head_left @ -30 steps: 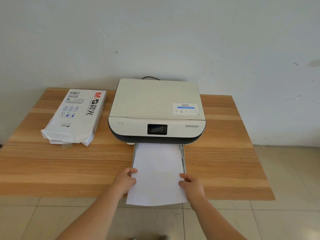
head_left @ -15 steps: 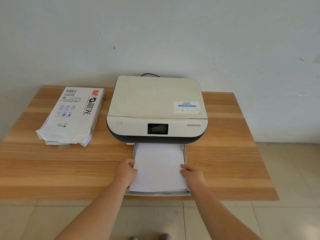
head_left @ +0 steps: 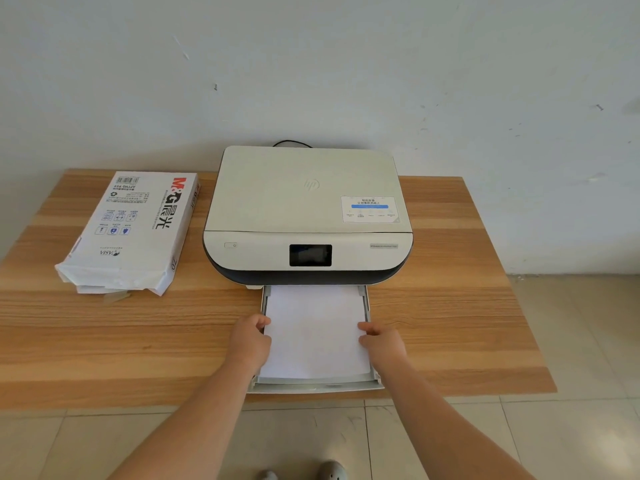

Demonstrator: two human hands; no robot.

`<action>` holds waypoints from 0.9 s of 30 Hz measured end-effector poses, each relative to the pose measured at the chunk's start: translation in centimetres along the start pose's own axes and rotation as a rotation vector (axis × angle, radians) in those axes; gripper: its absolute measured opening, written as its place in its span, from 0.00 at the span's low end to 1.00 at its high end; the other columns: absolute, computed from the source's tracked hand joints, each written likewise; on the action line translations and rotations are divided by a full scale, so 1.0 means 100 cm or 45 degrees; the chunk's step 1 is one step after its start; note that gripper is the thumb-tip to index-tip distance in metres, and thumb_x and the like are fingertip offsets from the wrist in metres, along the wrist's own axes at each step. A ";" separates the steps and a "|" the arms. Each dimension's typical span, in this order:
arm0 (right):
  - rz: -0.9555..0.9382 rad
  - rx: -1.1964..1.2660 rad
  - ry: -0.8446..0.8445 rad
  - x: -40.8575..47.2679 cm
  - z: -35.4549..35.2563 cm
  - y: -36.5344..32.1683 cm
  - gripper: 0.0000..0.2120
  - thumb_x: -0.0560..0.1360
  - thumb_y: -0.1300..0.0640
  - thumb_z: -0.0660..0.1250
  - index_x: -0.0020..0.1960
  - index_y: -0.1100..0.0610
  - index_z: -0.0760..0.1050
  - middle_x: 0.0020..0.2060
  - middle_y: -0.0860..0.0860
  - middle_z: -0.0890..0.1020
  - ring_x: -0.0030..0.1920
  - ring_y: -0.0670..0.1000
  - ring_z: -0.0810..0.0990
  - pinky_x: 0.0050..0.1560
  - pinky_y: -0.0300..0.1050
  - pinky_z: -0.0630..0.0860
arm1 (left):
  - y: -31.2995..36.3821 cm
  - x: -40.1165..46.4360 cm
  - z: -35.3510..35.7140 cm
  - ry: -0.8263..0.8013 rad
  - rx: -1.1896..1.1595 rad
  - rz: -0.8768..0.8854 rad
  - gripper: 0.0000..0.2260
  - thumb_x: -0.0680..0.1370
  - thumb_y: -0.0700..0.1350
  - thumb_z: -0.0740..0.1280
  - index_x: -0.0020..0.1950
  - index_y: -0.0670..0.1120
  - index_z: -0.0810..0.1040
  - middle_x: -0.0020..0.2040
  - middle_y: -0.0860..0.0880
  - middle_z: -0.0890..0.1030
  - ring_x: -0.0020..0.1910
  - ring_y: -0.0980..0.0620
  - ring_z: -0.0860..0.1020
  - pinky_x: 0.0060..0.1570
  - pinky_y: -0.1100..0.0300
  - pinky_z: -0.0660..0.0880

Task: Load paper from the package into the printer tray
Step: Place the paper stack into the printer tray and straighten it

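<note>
Pinching the paper (head_left: 315, 330) by its side edges with our left hand (head_left: 250, 341) and right hand (head_left: 382, 342), we kept it flat in the tray (head_left: 313, 386), square under the printer (head_left: 308, 216).

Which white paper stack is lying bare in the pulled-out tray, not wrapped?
The loose white sheets between both hands in the grey printer tray; the other stack is inside the torn white M&G wrapper.
</note>
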State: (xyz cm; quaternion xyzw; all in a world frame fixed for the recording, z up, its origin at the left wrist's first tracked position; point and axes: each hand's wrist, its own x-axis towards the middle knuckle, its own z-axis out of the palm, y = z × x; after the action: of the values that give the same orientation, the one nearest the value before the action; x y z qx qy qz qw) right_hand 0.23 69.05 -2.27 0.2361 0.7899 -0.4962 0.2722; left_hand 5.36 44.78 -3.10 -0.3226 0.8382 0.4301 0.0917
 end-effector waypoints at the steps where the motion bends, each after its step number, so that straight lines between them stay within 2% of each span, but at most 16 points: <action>1: -0.010 -0.030 0.009 -0.001 0.000 0.001 0.18 0.77 0.66 0.61 0.63 0.53 0.77 0.55 0.50 0.78 0.43 0.47 0.78 0.44 0.42 0.78 | -0.001 -0.001 0.000 -0.001 0.007 0.009 0.19 0.75 0.28 0.63 0.61 0.44 0.76 0.61 0.46 0.75 0.56 0.52 0.73 0.53 0.62 0.71; 8: -0.043 -0.137 0.017 -0.007 -0.003 0.002 0.16 0.78 0.61 0.62 0.65 0.53 0.76 0.59 0.51 0.78 0.49 0.51 0.78 0.48 0.44 0.77 | 0.002 -0.007 0.003 0.007 0.034 0.049 0.16 0.76 0.32 0.64 0.63 0.43 0.75 0.60 0.45 0.75 0.53 0.52 0.72 0.51 0.61 0.72; 10: -0.068 -0.182 0.026 -0.009 -0.005 0.002 0.16 0.78 0.60 0.63 0.65 0.53 0.75 0.59 0.51 0.78 0.48 0.50 0.79 0.45 0.41 0.77 | 0.003 -0.009 0.004 0.013 0.039 0.063 0.16 0.76 0.33 0.64 0.63 0.43 0.74 0.61 0.45 0.75 0.53 0.53 0.72 0.51 0.62 0.71; 13: -0.111 -0.231 0.041 -0.011 -0.006 0.005 0.16 0.78 0.59 0.63 0.65 0.54 0.75 0.59 0.51 0.79 0.45 0.46 0.76 0.36 0.34 0.70 | 0.005 -0.012 0.004 0.021 0.059 0.088 0.16 0.76 0.35 0.65 0.64 0.43 0.74 0.63 0.45 0.74 0.53 0.54 0.70 0.50 0.63 0.69; 17: -0.132 -0.246 0.079 -0.013 -0.008 0.003 0.17 0.78 0.59 0.63 0.66 0.55 0.74 0.58 0.50 0.79 0.45 0.46 0.76 0.36 0.35 0.69 | 0.005 -0.015 0.003 0.012 0.127 0.133 0.16 0.77 0.37 0.65 0.64 0.44 0.73 0.63 0.46 0.73 0.54 0.53 0.71 0.49 0.63 0.69; 20: -0.188 -0.270 0.096 -0.014 -0.007 0.000 0.17 0.77 0.59 0.62 0.65 0.54 0.74 0.58 0.50 0.78 0.43 0.45 0.77 0.34 0.35 0.71 | 0.004 -0.015 -0.002 0.005 0.231 0.210 0.15 0.76 0.37 0.65 0.64 0.45 0.74 0.64 0.46 0.73 0.58 0.51 0.72 0.54 0.60 0.72; 21: -0.223 -0.295 0.090 -0.014 -0.006 -0.001 0.16 0.77 0.59 0.62 0.65 0.54 0.74 0.59 0.50 0.78 0.45 0.47 0.78 0.37 0.37 0.74 | 0.004 -0.015 -0.003 -0.003 0.264 0.240 0.15 0.76 0.38 0.65 0.63 0.45 0.74 0.64 0.47 0.72 0.59 0.50 0.72 0.56 0.59 0.72; 23: -0.316 -0.397 0.050 -0.015 -0.004 -0.003 0.16 0.77 0.59 0.64 0.65 0.54 0.74 0.61 0.51 0.77 0.52 0.48 0.77 0.48 0.41 0.76 | 0.004 -0.015 -0.006 -0.036 0.348 0.327 0.16 0.76 0.40 0.66 0.64 0.46 0.73 0.64 0.48 0.71 0.61 0.51 0.71 0.59 0.59 0.71; 25: -0.465 -0.614 -0.040 -0.017 -0.003 -0.004 0.16 0.77 0.57 0.65 0.65 0.52 0.73 0.65 0.51 0.73 0.59 0.49 0.74 0.58 0.41 0.73 | 0.004 -0.015 -0.009 -0.113 0.498 0.468 0.18 0.76 0.43 0.67 0.66 0.47 0.73 0.66 0.51 0.69 0.64 0.52 0.68 0.63 0.60 0.68; 27: -0.671 -0.954 -0.160 -0.018 -0.002 -0.004 0.20 0.77 0.53 0.65 0.68 0.50 0.70 0.70 0.48 0.67 0.69 0.50 0.66 0.67 0.43 0.66 | 0.004 -0.017 -0.011 -0.240 0.657 0.616 0.22 0.76 0.48 0.67 0.69 0.48 0.70 0.70 0.52 0.66 0.68 0.53 0.64 0.66 0.61 0.64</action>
State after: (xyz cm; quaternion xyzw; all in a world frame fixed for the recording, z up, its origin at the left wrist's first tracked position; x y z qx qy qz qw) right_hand 1.32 68.85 -0.73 -0.1182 0.9298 -0.2420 0.2508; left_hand 6.53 44.82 -1.41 -0.0400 0.9591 0.2415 0.1424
